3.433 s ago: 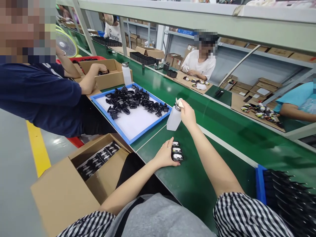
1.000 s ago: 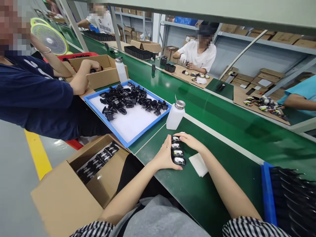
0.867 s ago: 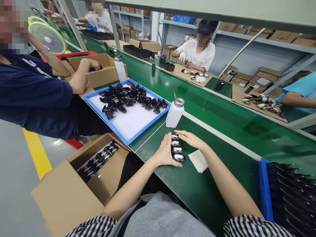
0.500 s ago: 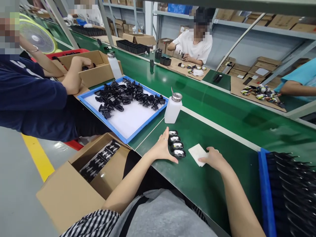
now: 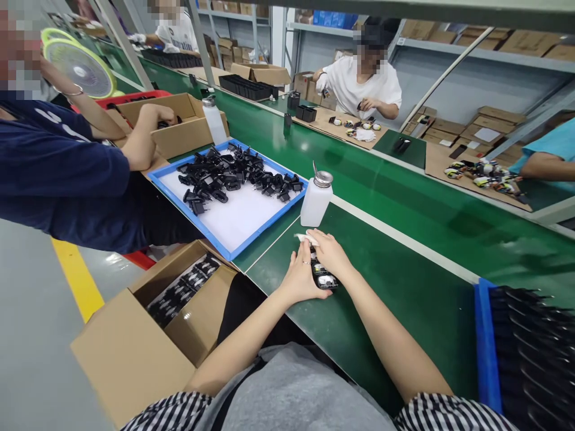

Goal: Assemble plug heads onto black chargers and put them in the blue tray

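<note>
A short row of small black parts with white labels [image 5: 324, 276] lies on the green table [image 5: 395, 299] in front of me. My left hand [image 5: 300, 276] rests flat against the row's left side, fingers stretched out, a ring on one finger. My right hand [image 5: 330, 251] is closed on a white cloth [image 5: 306, 237] and presses it on the far end of the row. A white dispenser bottle with a metal top [image 5: 315, 200] stands just beyond the hands.
A blue tray [image 5: 211, 233] with several black plug parts lies to the left. An open cardboard box of black parts [image 5: 179, 293] sits below the table edge. A blue bin of black parts [image 5: 530, 347] is at right. Other people work along the conveyor [image 5: 404, 197].
My right hand picked the white cloth up from the table beside the row and brought it onto the row's far end. My left hand stayed against the parts.
</note>
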Demonstrator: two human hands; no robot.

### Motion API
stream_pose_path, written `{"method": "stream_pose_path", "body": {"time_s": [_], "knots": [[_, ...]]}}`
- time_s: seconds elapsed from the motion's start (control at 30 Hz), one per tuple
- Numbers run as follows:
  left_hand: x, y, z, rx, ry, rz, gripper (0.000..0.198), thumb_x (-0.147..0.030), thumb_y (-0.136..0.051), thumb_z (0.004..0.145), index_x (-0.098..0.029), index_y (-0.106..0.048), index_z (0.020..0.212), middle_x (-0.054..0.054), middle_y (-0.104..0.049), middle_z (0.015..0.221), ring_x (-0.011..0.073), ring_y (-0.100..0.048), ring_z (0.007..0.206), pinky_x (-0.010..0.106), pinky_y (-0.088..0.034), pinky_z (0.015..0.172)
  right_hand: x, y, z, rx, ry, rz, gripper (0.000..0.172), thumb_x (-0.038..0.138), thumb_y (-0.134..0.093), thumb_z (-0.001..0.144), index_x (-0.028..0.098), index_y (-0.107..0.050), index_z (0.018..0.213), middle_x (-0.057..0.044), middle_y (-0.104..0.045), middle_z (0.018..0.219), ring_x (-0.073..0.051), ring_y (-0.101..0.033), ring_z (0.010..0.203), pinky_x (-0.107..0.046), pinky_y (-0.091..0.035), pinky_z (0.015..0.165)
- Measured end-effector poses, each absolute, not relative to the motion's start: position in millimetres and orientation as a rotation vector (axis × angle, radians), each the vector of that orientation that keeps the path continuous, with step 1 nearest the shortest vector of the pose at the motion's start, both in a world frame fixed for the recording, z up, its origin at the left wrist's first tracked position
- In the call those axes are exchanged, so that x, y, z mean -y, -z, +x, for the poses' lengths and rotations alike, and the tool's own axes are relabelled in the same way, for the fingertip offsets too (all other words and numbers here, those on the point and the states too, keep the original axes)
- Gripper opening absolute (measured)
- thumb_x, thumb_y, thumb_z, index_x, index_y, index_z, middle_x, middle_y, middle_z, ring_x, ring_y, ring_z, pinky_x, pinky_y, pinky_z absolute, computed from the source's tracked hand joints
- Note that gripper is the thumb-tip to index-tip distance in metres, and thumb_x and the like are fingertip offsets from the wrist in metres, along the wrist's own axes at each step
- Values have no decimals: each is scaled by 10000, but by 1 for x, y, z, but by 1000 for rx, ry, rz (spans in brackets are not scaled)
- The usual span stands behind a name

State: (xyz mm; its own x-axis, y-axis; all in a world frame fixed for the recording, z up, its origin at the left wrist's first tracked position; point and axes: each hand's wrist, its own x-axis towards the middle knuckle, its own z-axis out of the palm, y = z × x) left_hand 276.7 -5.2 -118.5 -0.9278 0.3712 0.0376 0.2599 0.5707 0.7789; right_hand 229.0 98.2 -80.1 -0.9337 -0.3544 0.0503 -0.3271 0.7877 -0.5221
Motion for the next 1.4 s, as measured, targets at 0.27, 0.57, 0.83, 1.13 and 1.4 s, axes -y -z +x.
{"method": "stream_pose_path", "body": {"time_s": [0.27, 0.57, 0.83, 1.13, 1.4], "knots": [[1, 121, 279, -2721, -1282, 533, 1194, -395, -613, 480, -109, 351, 1124, 166, -138, 1298, 238, -124, 1193, 449, -27, 959, -113, 82, 249, -2652, 1105, -722, 429, 118, -311, 679, 209, -470, 1067, -41, -456, 1136, -215, -365, 1069, -499, -104, 918], [91, 99, 244, -3042, -1200, 75, 771, -396, -601, 543, -150, -252, 1185, 126, -87, 1311, 315, -41, 1188, 459, -119, 949, -190, 68, 236, -2310, 1489, 127, 356, 385, -495, 603, 149, -543, 866, -86, -604, 820, -251, -548, 767, -368, -432, 652], [189, 81, 185, -3123, -1163, -564, 423, -138, -569, 590, -98, -439, 990, 135, -450, 1048, 301, -403, 1002, 405, -284, 865, -209, 90, 249, -3066, 1258, 664, 436, 377, -363, 672, 145, -449, 1031, -128, -485, 1050, -254, -472, 926, -374, -368, 777], [179, 69, 151, -3079, -1395, -824, 331, -213, -485, 690, -48, -434, 973, 129, -521, 914, 297, -371, 1038, 418, -250, 852, -213, 100, 249, -3052, 1226, 602, 360, 390, -358, 654, 177, -527, 889, -93, -560, 882, -246, -518, 778, -350, -408, 631], [105, 49, 185, -2754, -1893, -174, 292, -138, -540, 641, -111, -486, 927, 41, -573, 914, 132, -537, 823, 257, -423, 714, -180, 63, 254, -3008, 1629, 348, 331, 371, -394, 671, 170, -520, 903, -73, -563, 871, -188, -529, 731, -326, -410, 667]]}}
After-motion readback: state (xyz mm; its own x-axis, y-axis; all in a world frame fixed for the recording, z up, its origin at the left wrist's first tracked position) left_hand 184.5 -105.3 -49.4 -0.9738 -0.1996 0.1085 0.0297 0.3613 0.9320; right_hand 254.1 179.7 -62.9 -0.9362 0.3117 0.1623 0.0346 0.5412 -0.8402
